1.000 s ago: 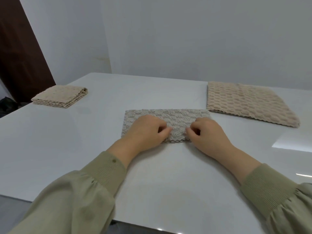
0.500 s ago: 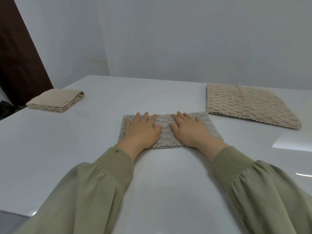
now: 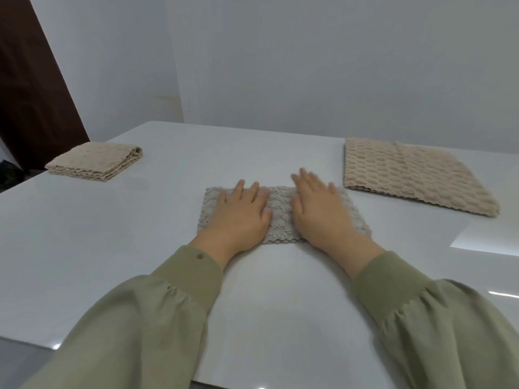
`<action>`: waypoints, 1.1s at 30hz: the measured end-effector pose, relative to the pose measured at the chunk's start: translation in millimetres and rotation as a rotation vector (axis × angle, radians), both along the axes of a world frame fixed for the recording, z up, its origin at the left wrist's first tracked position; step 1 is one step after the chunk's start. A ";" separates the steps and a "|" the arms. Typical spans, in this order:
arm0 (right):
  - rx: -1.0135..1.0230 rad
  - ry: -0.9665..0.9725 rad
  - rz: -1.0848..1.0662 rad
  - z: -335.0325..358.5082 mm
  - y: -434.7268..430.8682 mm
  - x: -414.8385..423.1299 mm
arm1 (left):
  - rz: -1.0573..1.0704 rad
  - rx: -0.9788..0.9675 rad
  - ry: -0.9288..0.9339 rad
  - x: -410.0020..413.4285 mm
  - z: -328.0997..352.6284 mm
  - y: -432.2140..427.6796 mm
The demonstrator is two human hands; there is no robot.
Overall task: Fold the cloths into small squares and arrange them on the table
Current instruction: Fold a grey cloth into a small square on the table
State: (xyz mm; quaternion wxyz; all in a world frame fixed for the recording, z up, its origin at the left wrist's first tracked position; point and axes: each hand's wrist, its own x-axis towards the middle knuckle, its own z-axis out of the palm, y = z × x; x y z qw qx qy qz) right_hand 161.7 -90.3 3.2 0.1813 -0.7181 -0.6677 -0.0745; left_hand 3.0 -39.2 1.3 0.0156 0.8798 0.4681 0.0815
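Note:
A grey textured cloth (image 3: 280, 209), folded into a wide strip, lies in the middle of the white table (image 3: 140, 248). My left hand (image 3: 241, 217) presses flat on its left half with straight fingers. My right hand (image 3: 320, 214) presses flat on its right half, slightly blurred. A beige cloth folded into a small square (image 3: 95, 161) sits at the far left of the table. A larger beige cloth (image 3: 412, 175) lies flat at the far right.
The table's near edge runs along the bottom left. A dark brown door (image 3: 31, 94) stands behind the table's left corner. White walls close off the back.
One second ago both hands pinched the cloth's near edge with curled fingers. They have since flattened onto the cloth, and my right hand has slid further right.

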 end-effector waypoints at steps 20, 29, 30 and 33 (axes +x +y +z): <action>0.165 0.064 -0.090 13.7 -37.0 6.2 | -0.144 -0.107 -0.502 -45.9 16.8 5.7; -0.076 0.126 0.041 13.1 -54.8 -10.0 | -0.274 -0.229 -0.275 -40.9 18.8 -4.2; -0.058 0.127 0.044 11.3 -53.4 -8.7 | -0.260 -0.202 -0.263 -40.0 19.8 -6.7; -0.014 0.149 0.026 6.5 -43.3 -2.7 | -0.209 -0.106 -0.199 -31.5 24.6 -17.1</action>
